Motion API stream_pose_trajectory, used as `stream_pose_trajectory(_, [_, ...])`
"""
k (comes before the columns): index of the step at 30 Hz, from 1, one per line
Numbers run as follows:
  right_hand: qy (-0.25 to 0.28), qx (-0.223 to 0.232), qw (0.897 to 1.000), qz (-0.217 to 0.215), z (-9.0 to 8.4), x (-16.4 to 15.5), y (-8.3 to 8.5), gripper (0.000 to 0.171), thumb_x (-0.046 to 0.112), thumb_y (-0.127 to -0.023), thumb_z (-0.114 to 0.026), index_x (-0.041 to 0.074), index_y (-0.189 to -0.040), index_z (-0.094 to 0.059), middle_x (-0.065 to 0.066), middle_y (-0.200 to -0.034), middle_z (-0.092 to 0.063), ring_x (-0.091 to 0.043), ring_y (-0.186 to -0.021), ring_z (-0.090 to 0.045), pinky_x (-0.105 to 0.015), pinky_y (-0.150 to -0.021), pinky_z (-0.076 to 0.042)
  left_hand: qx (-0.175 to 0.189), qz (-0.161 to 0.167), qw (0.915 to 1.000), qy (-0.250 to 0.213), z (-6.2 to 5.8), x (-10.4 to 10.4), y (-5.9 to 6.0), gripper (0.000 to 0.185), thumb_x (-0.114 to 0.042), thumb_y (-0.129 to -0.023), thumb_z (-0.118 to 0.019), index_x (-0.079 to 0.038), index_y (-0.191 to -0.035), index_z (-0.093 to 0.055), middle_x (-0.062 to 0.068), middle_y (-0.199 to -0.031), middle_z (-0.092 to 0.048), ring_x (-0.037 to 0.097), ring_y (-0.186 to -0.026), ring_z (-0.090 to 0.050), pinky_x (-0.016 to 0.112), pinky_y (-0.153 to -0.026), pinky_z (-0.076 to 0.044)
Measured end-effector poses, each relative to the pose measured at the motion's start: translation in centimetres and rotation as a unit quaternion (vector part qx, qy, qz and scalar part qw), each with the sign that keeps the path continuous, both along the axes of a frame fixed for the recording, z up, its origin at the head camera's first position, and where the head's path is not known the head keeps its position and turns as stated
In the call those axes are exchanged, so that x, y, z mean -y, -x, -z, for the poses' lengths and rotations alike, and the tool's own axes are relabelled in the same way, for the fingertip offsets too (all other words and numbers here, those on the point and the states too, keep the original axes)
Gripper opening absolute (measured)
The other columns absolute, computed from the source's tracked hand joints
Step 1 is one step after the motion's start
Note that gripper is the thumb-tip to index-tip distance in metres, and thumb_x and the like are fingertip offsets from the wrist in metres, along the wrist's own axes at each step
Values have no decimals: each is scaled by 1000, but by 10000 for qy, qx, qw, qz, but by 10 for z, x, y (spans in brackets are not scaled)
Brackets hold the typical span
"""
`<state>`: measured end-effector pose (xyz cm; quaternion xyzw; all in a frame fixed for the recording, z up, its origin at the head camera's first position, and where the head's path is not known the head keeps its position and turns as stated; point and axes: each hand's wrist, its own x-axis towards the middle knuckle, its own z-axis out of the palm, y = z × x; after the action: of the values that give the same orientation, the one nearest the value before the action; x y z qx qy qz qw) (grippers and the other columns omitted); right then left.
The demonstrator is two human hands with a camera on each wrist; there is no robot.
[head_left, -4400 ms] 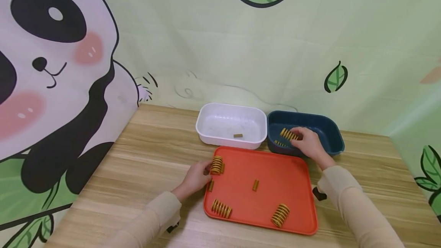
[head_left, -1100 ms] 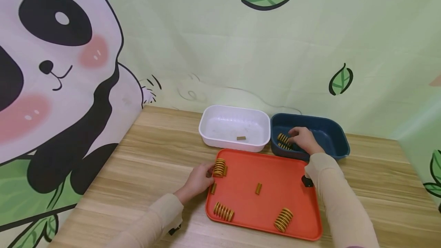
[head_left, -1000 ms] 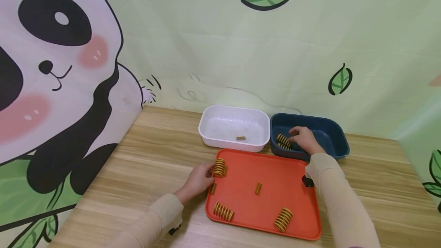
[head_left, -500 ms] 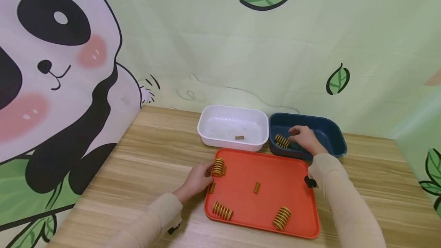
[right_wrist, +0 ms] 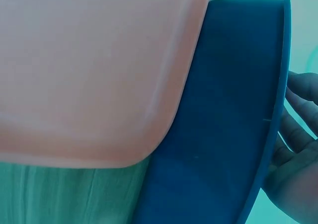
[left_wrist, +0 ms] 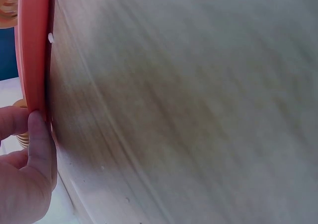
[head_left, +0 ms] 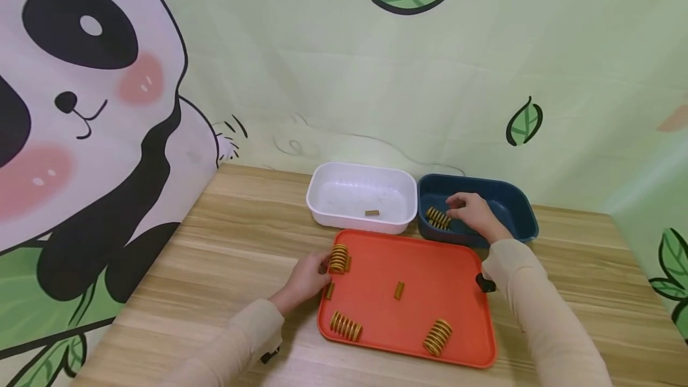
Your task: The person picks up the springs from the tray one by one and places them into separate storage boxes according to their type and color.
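Note:
My left hand (head_left: 305, 280) pinches the left rim of a red tray (head_left: 435, 279); in the left wrist view, thumb and fingers (left_wrist: 39, 139) meet at the rim. On the tray lie three large yellow coil springs: one (head_left: 338, 258) near the left hand, another (head_left: 346, 326) at the front left, a third (head_left: 438, 337) at the front right. One small spring (head_left: 399, 290) sits mid-tray, with two more along the left edge. My right hand (head_left: 475, 215) hovers over a dark blue bin (head_left: 507, 211), fingers loosely bent around nothing, right beside two large springs (head_left: 438, 218) inside it.
Left of the blue bin stands a white bin (head_left: 360, 224) holding one small spring (head_left: 371, 212). Both bins sit behind the tray on a wooden table (head_left: 236, 237). A printed cloth backdrop (head_left: 322, 64) rises behind the table.
Earlier my right hand held a large spring over the blue bin; that spring now lies in the bin, and the fingers have drawn slightly away from it. My left hand stays at the tray rim.

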<state>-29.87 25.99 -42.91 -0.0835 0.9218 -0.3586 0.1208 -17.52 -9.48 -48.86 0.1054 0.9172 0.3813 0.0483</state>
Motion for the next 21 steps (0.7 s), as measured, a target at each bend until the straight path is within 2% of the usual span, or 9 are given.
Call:
stream_pose_trajectory(6, [-9,-69,10000,-31,-2,1,-2,36,11,-84,-54,-3,-117,-51,-24,-113,-54,-32,-99,-52,-43,-83,-45,-23,10,10000,31,-1,0,-1,49,3,-70,-60,4,-118,-52,11,-85,-61,18,-76,-57,28,-65,-48])
stream_pose_trajectory(12, [101,-232,9996,-99,-6,4,-10,35,9,-83,-55,-4,-115,-52,-25,-112,-55,-33,-100,-53,-44,-84,-45,-46,17,10000,27,-1,0,0,49,3,-69,-60,5,-118,-52,11,-85,-61,19,-76,-57,29,-66,-48])
stream_pose_trajectory(21, [179,-238,9995,-122,-7,4,-22,37,13,-83,-57,-4,-116,-53,-23,-112,-56,-32,-101,-54,-42,-84,-46,72,-26,10000,-14,-2,0,0,50,3,-70,-60,4,-119,-52,10,-84,-61,17,-75,-57,28,-65,-48])
